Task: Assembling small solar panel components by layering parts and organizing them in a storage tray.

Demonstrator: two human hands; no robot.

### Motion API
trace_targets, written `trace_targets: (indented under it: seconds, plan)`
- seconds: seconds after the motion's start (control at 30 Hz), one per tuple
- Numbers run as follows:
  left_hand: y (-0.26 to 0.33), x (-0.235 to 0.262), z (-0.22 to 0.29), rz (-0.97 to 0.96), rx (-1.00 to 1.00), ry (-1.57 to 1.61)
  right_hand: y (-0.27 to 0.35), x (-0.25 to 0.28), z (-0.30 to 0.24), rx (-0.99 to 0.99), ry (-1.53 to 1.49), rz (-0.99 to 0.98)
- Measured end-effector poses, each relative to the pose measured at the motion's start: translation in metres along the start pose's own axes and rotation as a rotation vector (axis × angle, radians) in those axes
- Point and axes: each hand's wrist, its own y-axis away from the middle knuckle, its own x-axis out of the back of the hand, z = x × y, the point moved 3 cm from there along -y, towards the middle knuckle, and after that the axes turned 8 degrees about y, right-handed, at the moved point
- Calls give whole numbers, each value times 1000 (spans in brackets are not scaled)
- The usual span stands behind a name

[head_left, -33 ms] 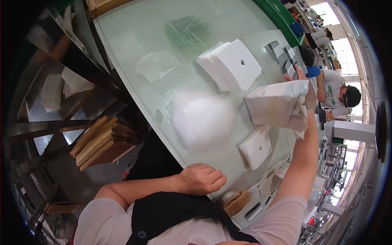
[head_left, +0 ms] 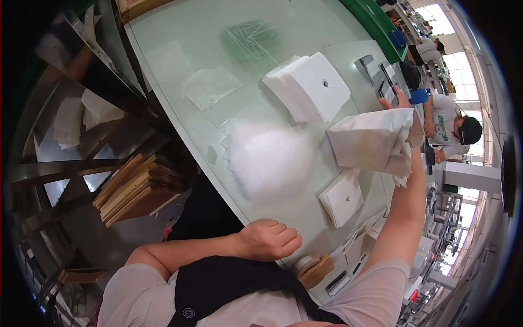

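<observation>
My left hand [head_left: 269, 240] rests as a fist at the near edge of the glass-topped table [head_left: 218, 182], with nothing showing in it. My right arm stretches far to the right, past a crumpled white paper bag [head_left: 365, 140] that hides part of the wrist. Beyond the bag, the thumb and fingers of my right hand [head_left: 397, 99] close around a small dark-edged flat piece [head_left: 387, 91]; the grip is partly hidden. Another dark-edged piece [head_left: 367, 66] lies beside it. Left of the bag stands a thick stack of white sheets [head_left: 310, 87] with a small dark mark on top.
A smaller white stack [head_left: 344, 197] and a fluffy white heap [head_left: 272, 161] lie on the table. Clear film [head_left: 212, 87] is farther left. A tape roll [head_left: 313, 268] sits near my chest; a green bin [head_left: 376, 24] stands at the back. A co-worker [head_left: 449, 122] works at right.
</observation>
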Motion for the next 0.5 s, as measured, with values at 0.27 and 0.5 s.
trace_targets:
  seconds: [0.27,0.5]
  plan:
    - [-4,1,-1,22,-2,-19,-44,-44,53,-112,42,-141]
    - [2,1,0,-86,-3,-35,-25,-43,34,-96,-33,-157]
